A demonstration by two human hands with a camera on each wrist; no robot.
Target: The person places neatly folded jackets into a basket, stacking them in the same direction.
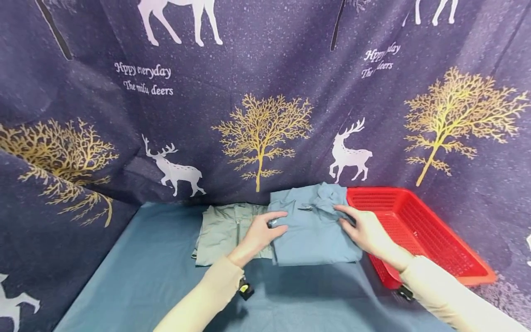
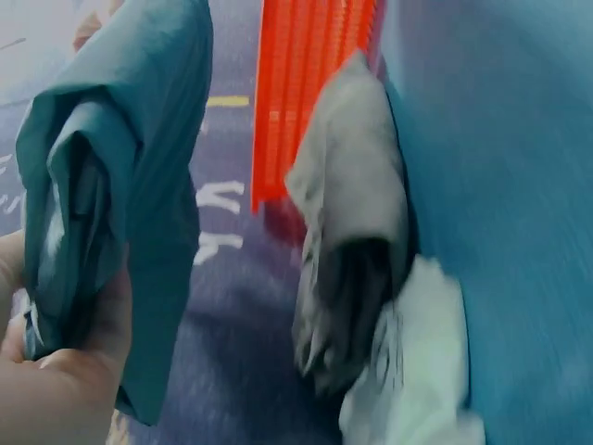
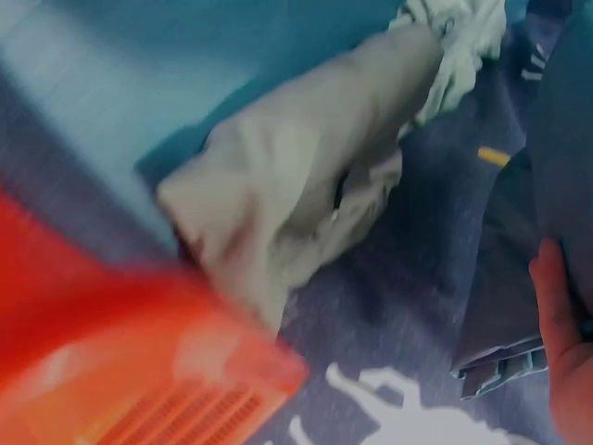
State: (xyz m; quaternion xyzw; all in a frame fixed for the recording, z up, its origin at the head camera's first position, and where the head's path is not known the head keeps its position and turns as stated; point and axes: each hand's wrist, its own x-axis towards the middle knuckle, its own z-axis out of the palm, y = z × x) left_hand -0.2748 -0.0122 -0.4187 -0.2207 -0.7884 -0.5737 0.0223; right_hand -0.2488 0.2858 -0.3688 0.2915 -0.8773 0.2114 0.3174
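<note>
A folded blue garment [image 1: 307, 240] is held up between both hands, its bunched upper part at the top right. My left hand [image 1: 259, 233] grips its left edge, thumb on the near face. My right hand [image 1: 367, 230] grips the right edge, next to the red basket. In the left wrist view the garment [image 2: 162, 158] stands on edge above the table, its folded layers showing beside the left hand [image 2: 74, 380]. At the right of the right wrist view, the right hand [image 3: 561, 343] lies along the same garment, which looks dark there.
A folded grey-green garment with a zip [image 1: 220, 240] lies on the blue-covered table [image 1: 162, 276] at left. A folded grey-beige garment [image 2: 357, 176] lies beside it, hidden in the head view. The red basket [image 1: 439, 258] stands at right; a patterned curtain [image 1: 232, 69] hangs behind.
</note>
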